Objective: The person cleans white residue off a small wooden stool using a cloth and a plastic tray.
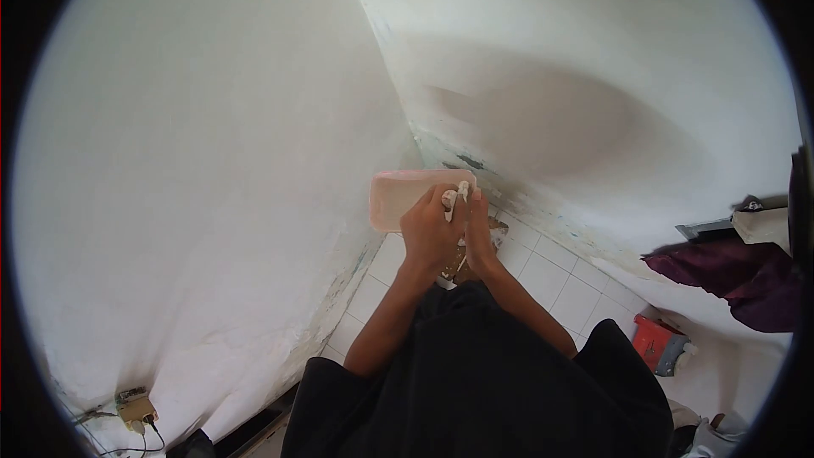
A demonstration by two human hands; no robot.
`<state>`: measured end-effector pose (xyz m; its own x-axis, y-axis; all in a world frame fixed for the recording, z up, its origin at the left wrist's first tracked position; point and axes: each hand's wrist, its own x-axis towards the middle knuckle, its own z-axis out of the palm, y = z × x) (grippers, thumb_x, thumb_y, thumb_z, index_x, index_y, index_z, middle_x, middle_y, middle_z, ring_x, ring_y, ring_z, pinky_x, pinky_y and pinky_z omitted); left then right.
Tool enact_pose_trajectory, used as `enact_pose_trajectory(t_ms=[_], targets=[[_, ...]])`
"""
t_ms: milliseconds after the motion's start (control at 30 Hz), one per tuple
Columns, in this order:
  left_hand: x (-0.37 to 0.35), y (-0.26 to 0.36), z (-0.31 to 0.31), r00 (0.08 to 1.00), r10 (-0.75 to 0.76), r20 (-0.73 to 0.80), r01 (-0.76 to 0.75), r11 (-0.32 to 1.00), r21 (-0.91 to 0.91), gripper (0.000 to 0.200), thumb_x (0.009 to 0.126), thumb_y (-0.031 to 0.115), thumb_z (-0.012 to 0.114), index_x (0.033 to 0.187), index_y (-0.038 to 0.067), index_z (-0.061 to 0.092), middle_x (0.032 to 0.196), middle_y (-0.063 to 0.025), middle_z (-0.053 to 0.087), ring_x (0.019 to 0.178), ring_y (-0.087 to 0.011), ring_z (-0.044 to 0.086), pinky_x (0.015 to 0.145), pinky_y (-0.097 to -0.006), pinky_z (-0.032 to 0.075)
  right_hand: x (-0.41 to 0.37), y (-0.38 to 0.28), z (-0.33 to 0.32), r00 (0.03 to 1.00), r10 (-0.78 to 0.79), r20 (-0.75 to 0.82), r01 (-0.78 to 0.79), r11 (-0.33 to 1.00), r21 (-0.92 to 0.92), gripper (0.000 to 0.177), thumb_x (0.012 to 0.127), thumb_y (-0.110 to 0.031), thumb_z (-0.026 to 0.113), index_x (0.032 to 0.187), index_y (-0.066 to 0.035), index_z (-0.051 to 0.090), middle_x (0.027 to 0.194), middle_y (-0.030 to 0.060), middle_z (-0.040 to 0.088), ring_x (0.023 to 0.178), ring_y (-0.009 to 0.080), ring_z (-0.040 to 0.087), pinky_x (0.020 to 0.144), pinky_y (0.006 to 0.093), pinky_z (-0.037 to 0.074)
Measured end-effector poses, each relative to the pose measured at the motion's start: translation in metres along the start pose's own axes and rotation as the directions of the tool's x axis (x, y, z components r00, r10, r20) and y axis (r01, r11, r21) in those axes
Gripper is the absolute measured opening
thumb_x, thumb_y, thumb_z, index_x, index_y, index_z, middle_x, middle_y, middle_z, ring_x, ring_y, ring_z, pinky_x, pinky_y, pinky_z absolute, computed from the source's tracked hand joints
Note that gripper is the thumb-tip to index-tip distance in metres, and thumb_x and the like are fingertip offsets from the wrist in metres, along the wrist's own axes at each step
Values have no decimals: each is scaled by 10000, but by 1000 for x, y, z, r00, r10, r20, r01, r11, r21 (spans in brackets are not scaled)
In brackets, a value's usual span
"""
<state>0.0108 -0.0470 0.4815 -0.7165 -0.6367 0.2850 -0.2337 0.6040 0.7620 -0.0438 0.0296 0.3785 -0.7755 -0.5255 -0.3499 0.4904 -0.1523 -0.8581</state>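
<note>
A shallow pinkish plastic tray point(381, 201) is raised in front of the wall corner. Pale material covers its bottom. My right hand point(481, 242) is at the tray's right end, its thumb along the rim; the other fingers are mostly hidden. My left hand point(431, 233) is closed over the tray's near right side, close against the right hand. White paste point(449, 203) is smeared about its fingers. What the left hand holds is small and mostly covered by the fingers, so I cannot make it out.
White walls point(212, 161) meet beyond the tray; their lower parts are peeling. White floor tiles point(543, 280) and a brown, white-spattered piece point(498, 229) lie below. A socket box point(136, 407) with cables is lower left. Dark red cloth point(729, 276) hangs right, above a red container point(655, 343).
</note>
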Motion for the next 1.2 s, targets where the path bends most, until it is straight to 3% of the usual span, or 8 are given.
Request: enact_pose_trajectory(t_ms=[133,333,400,733,767,800,933,1200], targets=[[-2,3,1,995,-96,40,97,995,-15,175,950,236,656,960,63,675,863,-125,711,728,-351,685,641,-433,532,-5,-15,-4,1000,8,-22,-8,1000,-26,658,1080,-586,318,1499,-78,314,1363,103,466,1225,206,527,974,347,504],[5,-30,-27,995,-90,-35,91,996,24,128,918,176,684,953,54,696,787,-122,702,640,-253,677,618,-363,529,-2,-7,-13,998,64,3,-64,988,143,610,1095,-540,323,1492,-78,307,1338,99,481,1196,189,531,935,341,511],[11,-35,-39,996,-91,-8,91,970,226,122,918,177,679,958,63,694,787,-109,702,648,-254,678,619,-366,528,2,0,-16,999,35,-39,-35,999,-6,654,1051,-656,294,1466,-155,355,1408,97,493,1242,239,569,984,450,516],[20,-40,-57,972,235,-18,-192,833,519,122,868,182,690,965,116,654,846,-57,673,733,-251,674,621,-393,469,4,2,-12,1000,26,10,-26,999,-18,686,1049,-656,306,1510,-148,316,1430,107,468,1274,252,541,998,481,505],[17,-43,-53,972,234,-19,-191,833,520,122,868,182,690,965,116,654,846,-57,673,733,-251,674,621,-393,469,1,-1,-8,999,31,-6,-31,1000,-1,649,1074,-593,311,1504,-106,310,1377,107,474,1236,219,531,966,404,503],[16,-44,-49,980,201,4,-176,848,499,123,870,169,687,975,111,660,846,-71,675,731,-280,672,634,-407,486,-3,-6,-4,999,36,-22,-36,999,17,612,1099,-530,317,1497,-65,303,1324,106,479,1198,186,520,935,326,501],[9,-36,-29,981,196,-12,-179,919,352,129,865,151,692,984,107,672,858,-95,679,757,-330,676,664,-438,517,-8,-15,5,999,43,-18,-43,999,12,624,1095,-539,319,1503,-68,299,1341,109,473,1209,191,523,951,335,509],[11,-6,-7,999,-30,-14,29,995,-91,108,916,133,687,939,29,707,807,-126,716,632,-224,679,592,-351,512,1,-3,-2,1000,11,22,-12,1000,27,666,1083,-576,318,1511,-66,295,1384,107,449,1266,198,491,1052,360,448]])
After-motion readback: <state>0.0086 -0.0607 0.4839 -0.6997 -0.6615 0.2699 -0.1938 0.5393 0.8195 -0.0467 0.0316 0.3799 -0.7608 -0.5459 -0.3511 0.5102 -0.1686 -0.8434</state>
